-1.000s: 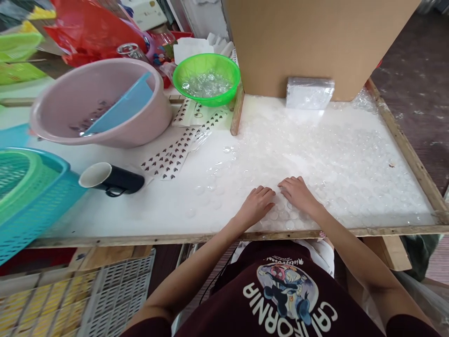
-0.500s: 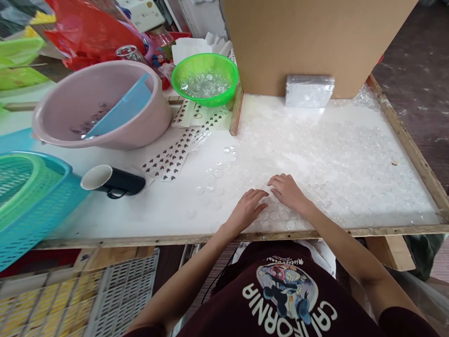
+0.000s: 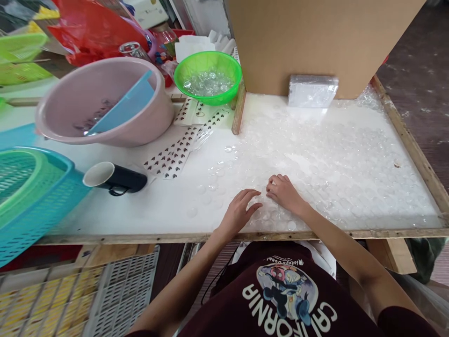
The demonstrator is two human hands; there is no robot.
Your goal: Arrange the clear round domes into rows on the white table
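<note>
Many small clear discs [image 3: 326,175] lie spread over the white tabletop, mostly around and to the right of my hands. My left hand [image 3: 240,208] is low over the near part of the discs, its fingers and thumb apart with nothing seen between them. Just to its right, my right hand [image 3: 284,193] has its fingers curled down toward the discs, with thumb and fingertips drawn together. Whatever its fingertips pinch is too small or hidden to make out. The two hands are close but apart.
To the left are a dark mug [image 3: 122,180] on its side, sticker sheets [image 3: 171,157], a pink basin [image 3: 163,110], a blue basket [image 3: 66,194] and a green bowl [image 3: 219,99] of clear pieces. A wrapped block [image 3: 312,91] stands against a cardboard sheet [image 3: 315,37]. Wooden strips [image 3: 410,140] edge the table.
My left hand has shifted slightly left, its thumb and fingers spreading wider. My right hand has moved a little left and its fingers have curled in. The view has shifted slightly.
</note>
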